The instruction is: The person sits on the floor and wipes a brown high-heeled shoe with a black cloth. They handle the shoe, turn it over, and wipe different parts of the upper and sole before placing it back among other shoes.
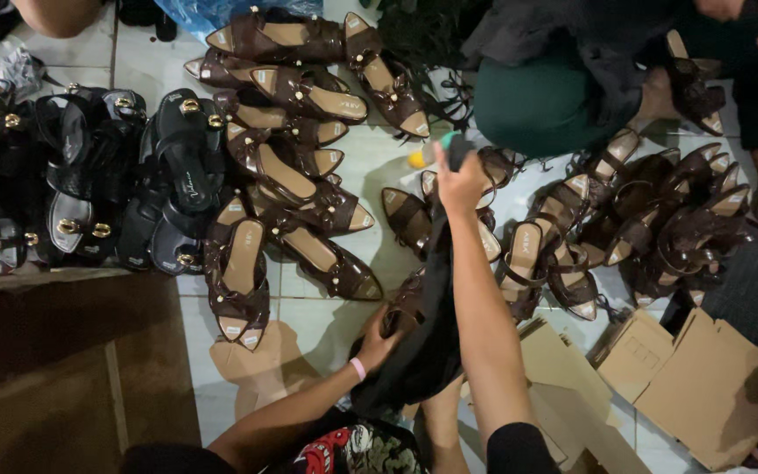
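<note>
Nearest, the left hand (377, 344) clutches a dark cloth (427, 338) low over the floor (326, 320), its fingers half buried. Right hand (459, 183), raised, pinches the cloth's top, hiding a green-capped bottle (423, 156) among brown sandals (308, 189).

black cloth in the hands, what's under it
The hanging black cloth covers part of a dark brown sandal that the left hand grips at its lower edge; the right hand lifts the top. White floor tiles show beside it. The rest underneath is hidden.

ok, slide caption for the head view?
Left hand and right hand hold a black cloth above brown sandals on tiled floor.
</note>
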